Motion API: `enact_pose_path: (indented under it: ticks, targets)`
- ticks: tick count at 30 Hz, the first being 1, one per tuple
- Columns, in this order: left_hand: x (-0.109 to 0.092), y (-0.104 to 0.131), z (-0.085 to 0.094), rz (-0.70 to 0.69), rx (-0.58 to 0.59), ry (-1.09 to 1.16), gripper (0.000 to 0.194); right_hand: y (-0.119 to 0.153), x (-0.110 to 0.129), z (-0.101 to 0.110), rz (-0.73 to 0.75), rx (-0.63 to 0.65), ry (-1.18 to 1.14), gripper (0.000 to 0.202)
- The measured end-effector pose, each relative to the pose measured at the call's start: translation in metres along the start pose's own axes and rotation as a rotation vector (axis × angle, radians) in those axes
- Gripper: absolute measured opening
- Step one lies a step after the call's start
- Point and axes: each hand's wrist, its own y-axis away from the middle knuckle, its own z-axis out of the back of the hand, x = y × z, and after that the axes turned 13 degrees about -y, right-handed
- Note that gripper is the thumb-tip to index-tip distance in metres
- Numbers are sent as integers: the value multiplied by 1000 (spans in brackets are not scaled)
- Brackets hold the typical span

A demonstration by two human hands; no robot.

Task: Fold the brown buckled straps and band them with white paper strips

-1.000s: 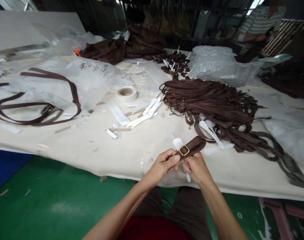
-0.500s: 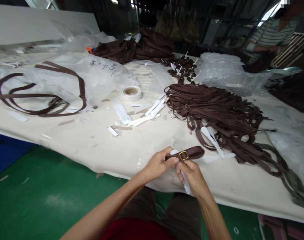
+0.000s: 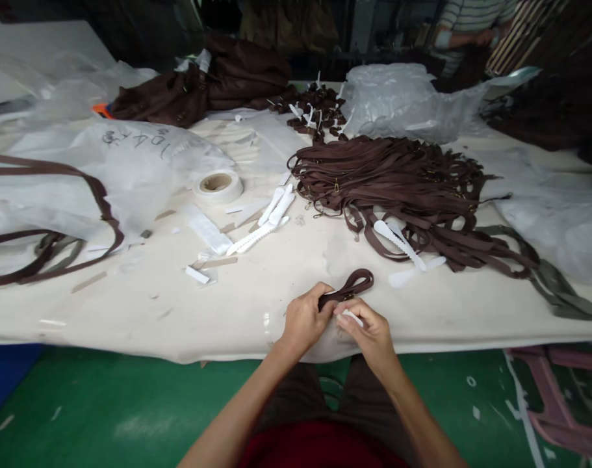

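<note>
My left hand (image 3: 306,318) is closed round a folded brown strap (image 3: 357,283), whose looped end sticks out to the right just above the table's front edge. Right beside it, my right hand (image 3: 368,331) pinches a small white plastic strip (image 3: 353,317) between thumb and fingers; most of the strip is hidden. The fingertips of both hands almost meet under the strap. Up and to the right lies a big pile of brown straps (image 3: 388,175) with brass-coloured clips. Toothed white plastic strips (image 3: 400,244) rest at the pile's near edge.
More white strips (image 3: 266,221) and a roll of white tape (image 3: 218,186) lie left of the pile. Clear plastic bags (image 3: 144,149) spread across the left, with loose straps (image 3: 101,201) over them. Brown bags (image 3: 227,78) sit behind. A person (image 3: 471,32) stands at the far side.
The strap has turned over in my left hand, so its gold buckle no longer faces up. My right hand has raised the white strip closer to the strap. The view has swung to the right.
</note>
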Motion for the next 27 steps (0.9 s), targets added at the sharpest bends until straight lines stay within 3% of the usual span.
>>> enact_pose_path:
  ticks: [3, 8, 19, 27]
  targets:
    - [0, 0, 0, 38, -10, -60, 16, 0, -4, -4, -111, -48, -185, 28]
    - [-1, 2, -1, 61, -17, -105, 17, -2, -10, -12, -184, -296, -226, 31]
    - [10, 5, -11, -8, -53, -219, 18, -17, -8, -25, -252, -371, 15, 30]
    - [14, 5, -12, -31, -82, -198, 16, -17, -6, -28, -179, -303, 507, 23]
